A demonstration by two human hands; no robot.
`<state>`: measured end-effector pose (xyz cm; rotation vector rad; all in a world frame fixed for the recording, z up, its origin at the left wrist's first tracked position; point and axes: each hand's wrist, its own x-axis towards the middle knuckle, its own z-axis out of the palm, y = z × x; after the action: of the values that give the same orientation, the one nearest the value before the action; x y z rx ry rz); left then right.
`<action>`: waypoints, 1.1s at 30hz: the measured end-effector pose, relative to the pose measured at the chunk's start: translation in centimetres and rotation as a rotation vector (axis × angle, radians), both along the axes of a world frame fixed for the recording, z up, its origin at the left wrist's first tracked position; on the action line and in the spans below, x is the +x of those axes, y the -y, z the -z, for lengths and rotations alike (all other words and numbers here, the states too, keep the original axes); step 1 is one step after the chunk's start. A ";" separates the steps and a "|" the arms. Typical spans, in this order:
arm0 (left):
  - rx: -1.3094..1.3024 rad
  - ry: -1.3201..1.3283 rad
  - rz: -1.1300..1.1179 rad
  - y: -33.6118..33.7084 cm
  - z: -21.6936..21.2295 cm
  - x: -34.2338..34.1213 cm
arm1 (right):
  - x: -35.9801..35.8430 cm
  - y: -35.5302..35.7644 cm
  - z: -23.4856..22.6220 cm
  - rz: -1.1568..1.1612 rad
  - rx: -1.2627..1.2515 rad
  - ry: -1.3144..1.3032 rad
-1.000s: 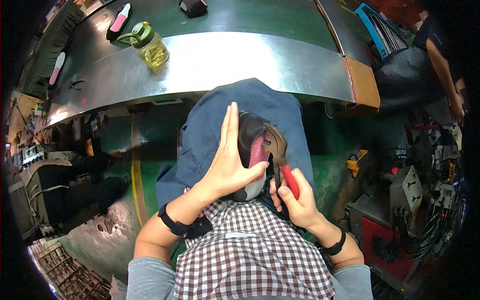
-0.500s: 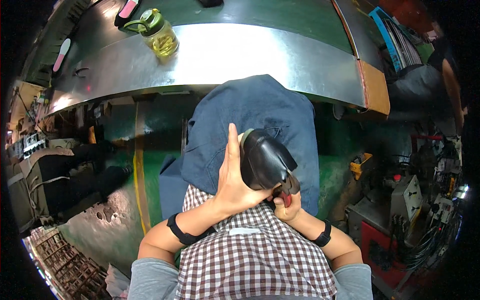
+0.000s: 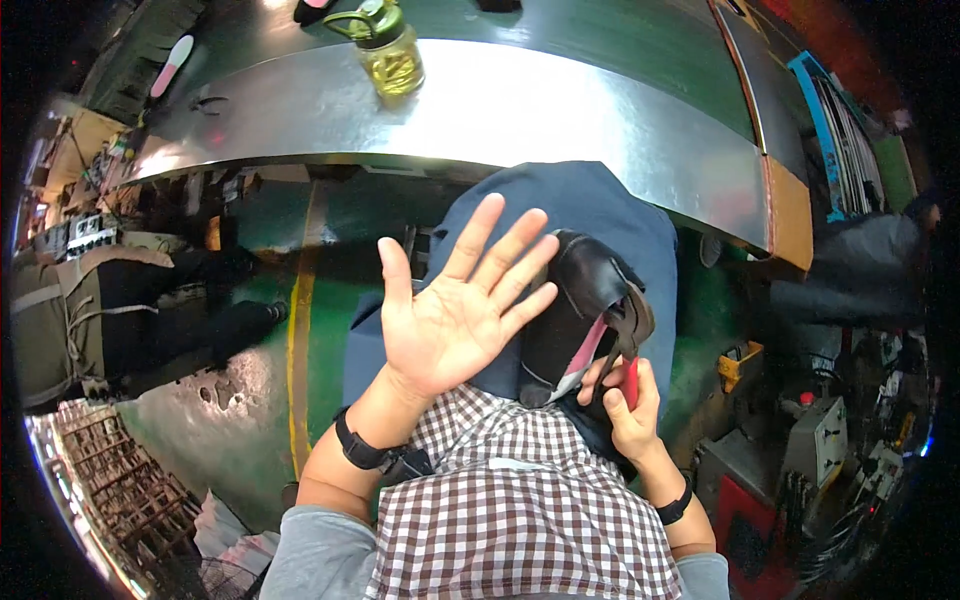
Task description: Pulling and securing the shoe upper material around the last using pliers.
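Note:
A black leather shoe point(image 3: 588, 275) rests on my lap over the dark blue cloth point(image 3: 640, 240), its opening showing a pink and white lining. My right hand point(image 3: 634, 420) is closed round the red handles of a pair of pliers point(image 3: 630, 340). The pliers' dark metal head lies over the shoe's right edge; whether the jaws grip the leather I cannot tell. To the left of the shoe, my left hand point(image 3: 445, 320) is raised palm up with all fingers spread, holding nothing. Its fingertips overlap the shoe in the picture.
Ahead runs a metal-edged bench point(image 3: 300, 115) with a green-lidded bottle point(image 3: 390, 60), a pink and white insole-shaped piece point(image 3: 172, 65) and a small dark tool point(image 3: 208, 104). A person's dark-clothed legs point(image 3: 190, 320) are at the left. A control box point(image 3: 812, 430) stands at the right.
My left hand has let go of the shoe and opened out to the left, palm up. The shoe has turned, showing its opening and lining. The pliers stay in my right hand. The view has shifted.

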<state>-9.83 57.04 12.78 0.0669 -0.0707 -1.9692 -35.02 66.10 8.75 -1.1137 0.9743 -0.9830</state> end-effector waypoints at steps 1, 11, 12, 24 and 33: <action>-0.016 0.007 0.028 0.0 0.1 0.3 | 0.0 -0.1 0.1 -0.006 0.006 0.016; -0.496 1.111 -0.027 0.2 1.3 -0.5 | -2.0 0.3 -4.4 -0.106 0.316 0.265; -0.624 1.456 -0.048 0.1 1.2 -0.9 | -2.0 0.7 -5.2 -0.130 0.323 0.264; -0.696 1.787 -0.322 -4.3 1.7 -5.4 | -4.5 -1.3 -7.6 -0.212 0.301 -0.022; -0.987 1.792 -0.584 -6.7 1.5 -6.0 | -3.7 -4.4 -1.3 -0.147 -0.197 -0.379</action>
<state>-15.82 63.76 11.28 1.0107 -1.8529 -0.5892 -38.74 70.52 10.02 -1.5528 1.0937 -0.7736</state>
